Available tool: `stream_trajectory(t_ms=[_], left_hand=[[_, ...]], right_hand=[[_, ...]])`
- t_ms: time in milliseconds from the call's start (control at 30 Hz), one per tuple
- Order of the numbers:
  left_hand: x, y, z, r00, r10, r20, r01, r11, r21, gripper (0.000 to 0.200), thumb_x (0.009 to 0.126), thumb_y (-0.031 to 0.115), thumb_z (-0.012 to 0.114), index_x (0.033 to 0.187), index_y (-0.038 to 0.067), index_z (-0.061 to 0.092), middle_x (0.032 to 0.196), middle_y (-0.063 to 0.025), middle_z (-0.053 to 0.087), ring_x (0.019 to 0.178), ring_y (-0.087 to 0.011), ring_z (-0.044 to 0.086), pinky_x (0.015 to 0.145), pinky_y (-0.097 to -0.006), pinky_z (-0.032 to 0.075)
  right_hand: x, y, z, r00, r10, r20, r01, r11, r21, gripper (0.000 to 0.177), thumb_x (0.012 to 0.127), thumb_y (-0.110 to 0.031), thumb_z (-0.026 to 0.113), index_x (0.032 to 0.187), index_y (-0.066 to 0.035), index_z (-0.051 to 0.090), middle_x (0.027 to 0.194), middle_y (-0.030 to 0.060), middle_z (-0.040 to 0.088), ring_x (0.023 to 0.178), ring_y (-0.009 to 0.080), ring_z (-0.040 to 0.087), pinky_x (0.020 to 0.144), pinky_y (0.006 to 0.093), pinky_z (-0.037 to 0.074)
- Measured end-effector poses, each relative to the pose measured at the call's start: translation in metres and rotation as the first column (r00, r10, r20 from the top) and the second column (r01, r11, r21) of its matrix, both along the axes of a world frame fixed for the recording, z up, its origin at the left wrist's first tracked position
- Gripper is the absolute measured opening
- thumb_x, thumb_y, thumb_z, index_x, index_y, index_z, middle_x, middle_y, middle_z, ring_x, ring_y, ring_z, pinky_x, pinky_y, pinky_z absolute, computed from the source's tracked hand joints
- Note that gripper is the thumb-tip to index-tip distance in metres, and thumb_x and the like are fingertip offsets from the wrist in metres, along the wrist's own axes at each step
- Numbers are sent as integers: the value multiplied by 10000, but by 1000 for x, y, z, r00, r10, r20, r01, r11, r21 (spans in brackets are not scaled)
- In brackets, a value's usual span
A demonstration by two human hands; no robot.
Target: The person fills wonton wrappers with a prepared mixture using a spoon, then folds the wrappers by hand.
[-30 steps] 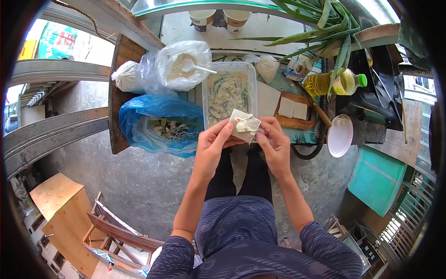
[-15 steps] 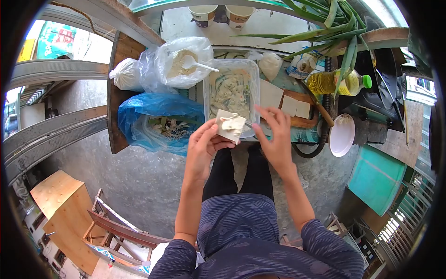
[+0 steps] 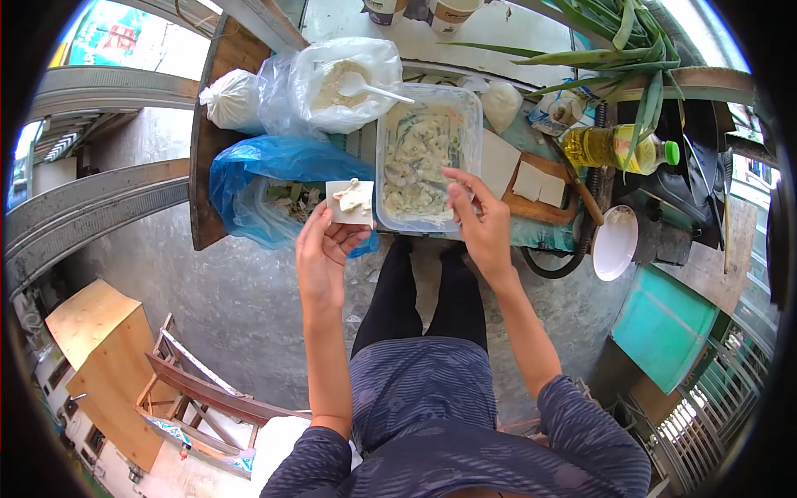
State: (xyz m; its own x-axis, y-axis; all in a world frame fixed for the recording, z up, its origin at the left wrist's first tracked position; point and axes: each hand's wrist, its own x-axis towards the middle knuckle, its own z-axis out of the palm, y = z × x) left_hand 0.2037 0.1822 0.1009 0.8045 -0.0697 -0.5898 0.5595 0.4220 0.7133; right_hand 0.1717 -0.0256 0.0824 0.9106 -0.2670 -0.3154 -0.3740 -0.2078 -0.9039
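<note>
My left hand (image 3: 322, 256) holds a thin, square white dough wrapper (image 3: 339, 214) by its lower edge, with a lump of pale filling (image 3: 355, 194) on top. It is just left of a clear plastic container (image 3: 474, 116), whose inside is partly covered by a creamy, green-flecked mixture (image 3: 415, 162). Over the container's right edge is my right hand (image 3: 484, 222), its fingers curled with thumb and forefinger close together. What they grip, if anything, I cannot make out. More square wrappers (image 3: 538, 184) lie on a wooden board (image 3: 554, 212) to the right.
An open bag of powder (image 3: 332, 91) with a white spoon (image 3: 374, 90) stands behind a blue plastic bag (image 3: 241, 170). At right are an oil bottle (image 3: 610, 148), a knife handle (image 3: 586, 199) and a white bowl (image 3: 615, 242). Green leaves (image 3: 598, 58) overhang the back.
My left hand has carried the wrapper with its filling leftward, away from the container's front. My right hand has shifted slightly, its fingers now more curled. The view has tilted a little.
</note>
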Motion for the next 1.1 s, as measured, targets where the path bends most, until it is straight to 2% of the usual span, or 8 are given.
stream_trajectory(t_ms=[100, 200, 400, 500, 600, 767, 967, 1100], left_hand=[[-1, -1, -1, 1000, 1, 0, -1, 1000, 9, 349, 916, 194, 459, 1163, -48, 509, 1004, -166, 641, 841, -242, 654, 750, -314, 533], [-3, -2, -2, 1000, 8, -10, -7, 1000, 21, 345, 915, 194, 462, 1158, -48, 508, 1000, -163, 642, 836, -239, 655, 749, -310, 533], [-3, -3, -9, 1000, -23, -5, 23, 1000, 6, 334, 924, 186, 449, 1156, -48, 506, 1016, -166, 638, 868, -244, 655, 756, -307, 533], [-3, -6, -9, 1000, -5, -15, 5, 1000, 13, 330, 929, 178, 440, 1157, -52, 502, 1034, -173, 632, 900, -246, 652, 771, -308, 530], [-2, -8, -8, 1000, 14, -23, -14, 1000, 22, 333, 930, 177, 440, 1156, -60, 500, 1048, -179, 627, 927, -249, 647, 796, -315, 525], [3, -14, -6, 999, 11, -39, -11, 1000, 9, 333, 922, 161, 467, 1140, -85, 520, 1029, -166, 630, 897, -225, 650, 810, -347, 534], [15, -25, 1, 992, -102, -78, 86, 978, -192, 321, 917, 157, 464, 1119, -84, 527, 1023, -184, 632, 908, -251, 650, 809, -354, 543], [22, -29, 2, 975, -125, -183, 51, 931, -362, 301, 921, 156, 453, 1101, -74, 529, 1023, -182, 634, 920, -262, 647, 794, -346, 553]], right_hand=[[1, -1, 0, 958, -34, 283, 95, 974, -204, 202, 941, -152, 493, 1022, -18, 621, 775, 110, 599, 634, 192, 529, 597, 280, 418], [0, -7, -6, 915, 146, 375, 49, 885, -463, 213, 956, -142, 464, 984, 6, 615, 803, 119, 606, 656, 205, 542, 603, 283, 424], [-6, -1, -7, 997, 54, 59, -49, 995, -83, 283, 982, -201, 420, 997, 14, 604, 760, 89, 572, 644, 145, 536, 562, 284, 446], [-10, -12, -7, 988, -151, -30, 153, 951, 270, 320, 992, -240, 404, 1012, -1, 615, 763, 47, 564, 635, 83, 504, 474, 228, 418], [-14, -27, 3, 971, -239, -15, 226, 893, 389, 333, 989, -256, 414, 1033, 2, 620, 764, 22, 554, 635, 49, 478, 428, 178, 393], [-24, -53, 22, 973, -194, 128, 104, 857, 504, 352, 977, -266, 441, 1059, 34, 605, 780, 53, 540, 702, 94, 505, 432, 215, 450], [-32, -57, 27, 962, -81, 261, -90, 808, 582, 317, 964, -238, 470, 1029, 39, 611, 863, 63, 517, 720, 114, 512, 456, 239, 475], [-42, -62, 17, 963, 12, 270, -156, 840, 520, 252, 954, -173, 486, 1008, 33, 620, 877, 49, 501, 735, 113, 508, 546, 239, 457]])
